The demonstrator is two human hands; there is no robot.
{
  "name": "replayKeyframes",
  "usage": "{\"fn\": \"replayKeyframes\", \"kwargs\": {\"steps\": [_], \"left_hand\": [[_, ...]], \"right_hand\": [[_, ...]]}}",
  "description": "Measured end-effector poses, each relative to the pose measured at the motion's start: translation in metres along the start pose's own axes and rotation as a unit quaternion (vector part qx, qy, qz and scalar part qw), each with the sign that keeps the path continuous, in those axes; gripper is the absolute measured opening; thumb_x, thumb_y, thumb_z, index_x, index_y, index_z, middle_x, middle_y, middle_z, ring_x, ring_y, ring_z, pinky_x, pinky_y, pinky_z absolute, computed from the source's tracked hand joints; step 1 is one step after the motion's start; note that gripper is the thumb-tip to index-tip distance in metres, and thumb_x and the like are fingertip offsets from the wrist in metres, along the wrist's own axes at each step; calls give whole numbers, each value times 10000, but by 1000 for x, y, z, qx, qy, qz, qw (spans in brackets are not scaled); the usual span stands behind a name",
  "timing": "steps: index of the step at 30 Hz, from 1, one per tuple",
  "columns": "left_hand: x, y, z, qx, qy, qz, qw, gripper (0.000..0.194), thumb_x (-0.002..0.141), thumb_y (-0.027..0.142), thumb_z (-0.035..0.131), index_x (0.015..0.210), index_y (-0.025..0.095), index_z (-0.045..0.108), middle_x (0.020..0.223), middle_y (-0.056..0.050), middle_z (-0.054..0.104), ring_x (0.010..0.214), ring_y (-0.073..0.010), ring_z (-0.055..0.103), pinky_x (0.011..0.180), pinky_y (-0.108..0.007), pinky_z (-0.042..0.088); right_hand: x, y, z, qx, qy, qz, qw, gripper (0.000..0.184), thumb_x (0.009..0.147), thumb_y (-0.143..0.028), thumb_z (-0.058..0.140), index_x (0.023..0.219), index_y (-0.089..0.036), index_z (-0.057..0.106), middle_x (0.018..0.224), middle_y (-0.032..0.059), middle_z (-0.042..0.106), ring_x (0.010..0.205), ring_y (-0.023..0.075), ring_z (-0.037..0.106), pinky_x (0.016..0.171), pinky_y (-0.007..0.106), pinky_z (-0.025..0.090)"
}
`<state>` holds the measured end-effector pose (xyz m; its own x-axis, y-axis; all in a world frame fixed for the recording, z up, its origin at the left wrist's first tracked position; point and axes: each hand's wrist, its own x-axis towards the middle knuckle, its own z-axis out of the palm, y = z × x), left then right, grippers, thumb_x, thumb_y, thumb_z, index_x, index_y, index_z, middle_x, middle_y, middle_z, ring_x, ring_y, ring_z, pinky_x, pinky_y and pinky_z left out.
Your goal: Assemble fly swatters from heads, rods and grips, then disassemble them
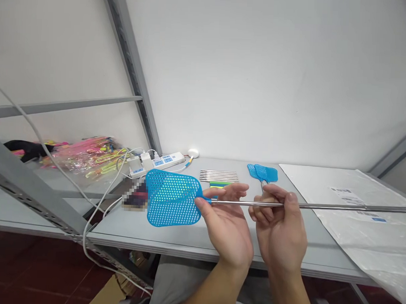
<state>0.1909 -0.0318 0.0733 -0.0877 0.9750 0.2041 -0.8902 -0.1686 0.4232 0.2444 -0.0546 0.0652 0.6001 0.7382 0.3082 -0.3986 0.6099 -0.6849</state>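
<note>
Pinching the neck of a blue perforated fly swatter (174, 200) between thumb and forefinger of the left hand (231, 236), holding the other left fingers loosely parted behind its slim metal rod (321, 206). Clamping that rod between thumb and bent fingers of the right hand (281, 238), farther along toward the right; curling the lower right fingers in toward the palm. Holding the swatter nearly level across the view, in front of and above a grey tabletop (128, 229), pointing its head left and running its rod out past the right edge; cannot tell where the rod ends.

Can see, just beyond the left fingers, a row of thin metal rods (218, 176) lying side by side, and nearer, partly covered by the left hand, some green and yellow pieces (221, 184), too hidden to name. Beyond the right fingertips, can see two overlapping blue swatters (264, 173) lying on the tabletop. To the right, under the held rod, can see a large white plastic bag (360, 239) bearing printed labels. Farther back on the left, can pick out a white power strip (170, 161) with plugs in it, then, past a grey metal post (132, 68), clear-wrapped pink and yellow goods (88, 158).
</note>
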Motion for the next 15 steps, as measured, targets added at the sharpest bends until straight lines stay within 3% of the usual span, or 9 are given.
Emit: {"fn": "replayKeyframes", "kwargs": {"steps": [5,10,15], "left_hand": [[-9,-3,4,-36,-39,-70,996,432,942,654,292,878,283,505,840,-26,718,609,-175,632,496,-269,422],[-12,-4,5,-56,-59,-59,995,405,950,614,355,865,257,525,1067,-52,715,819,-191,669,610,-283,467],[-4,1,3,-43,-82,-87,992,402,972,577,342,881,240,539,1013,-62,736,772,-175,690,573,-244,443]], "right_hand": [[-6,3,8,-19,-27,10,999,400,972,-456,423,945,-209,737,601,-32,405,554,93,378,533,228,364],[-7,2,8,-12,-45,33,998,405,972,-484,411,1094,-254,721,710,-15,473,633,103,430,643,263,434],[-9,6,4,-45,-74,45,995,405,953,-528,440,1176,-304,693,809,3,519,695,121,457,676,276,441]]}}
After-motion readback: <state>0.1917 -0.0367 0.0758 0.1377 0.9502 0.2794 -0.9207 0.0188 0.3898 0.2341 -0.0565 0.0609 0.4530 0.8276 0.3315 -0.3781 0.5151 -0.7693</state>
